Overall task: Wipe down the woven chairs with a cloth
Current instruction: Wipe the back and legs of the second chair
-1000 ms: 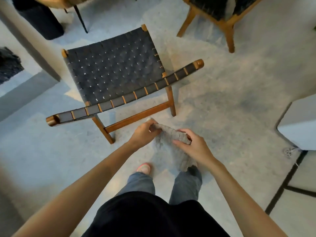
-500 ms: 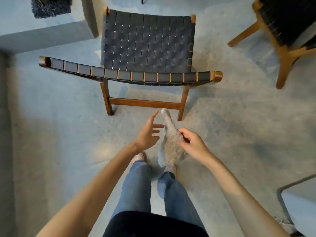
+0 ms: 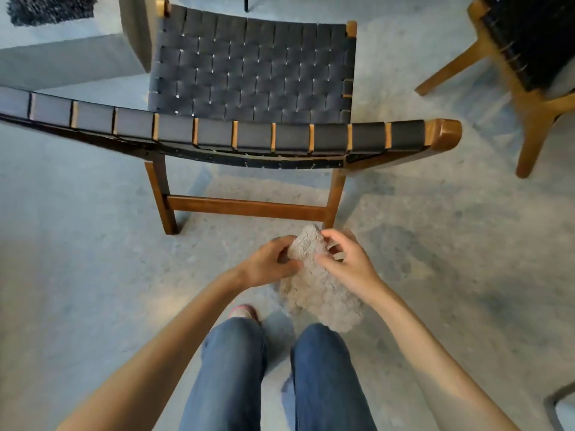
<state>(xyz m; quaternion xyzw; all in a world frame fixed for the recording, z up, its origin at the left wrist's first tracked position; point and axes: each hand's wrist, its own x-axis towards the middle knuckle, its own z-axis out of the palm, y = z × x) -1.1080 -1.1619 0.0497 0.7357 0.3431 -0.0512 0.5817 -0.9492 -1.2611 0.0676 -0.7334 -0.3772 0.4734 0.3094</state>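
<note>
A fluffy grey cloth [image 3: 317,287] hangs between my two hands, just above my knees. My left hand [image 3: 269,264] grips its upper left edge with curled fingers. My right hand [image 3: 347,264] pinches the upper right part. In front of me stands a woven chair [image 3: 252,73] with dark straps and a brown wooden frame, seen from behind its backrest [image 3: 236,136]. Both hands are below the backrest and apart from the chair.
A second woven chair [image 3: 529,57] with lighter wooden legs stands at the upper right. A grey step or platform [image 3: 62,60] with a dark shaggy rug [image 3: 46,9] lies at the upper left. A pale object's corner [image 3: 563,409] shows at the bottom right.
My left hand, open beside the cloth half a second ago, has taken hold of it again. The chair has come closer and larger in view.
</note>
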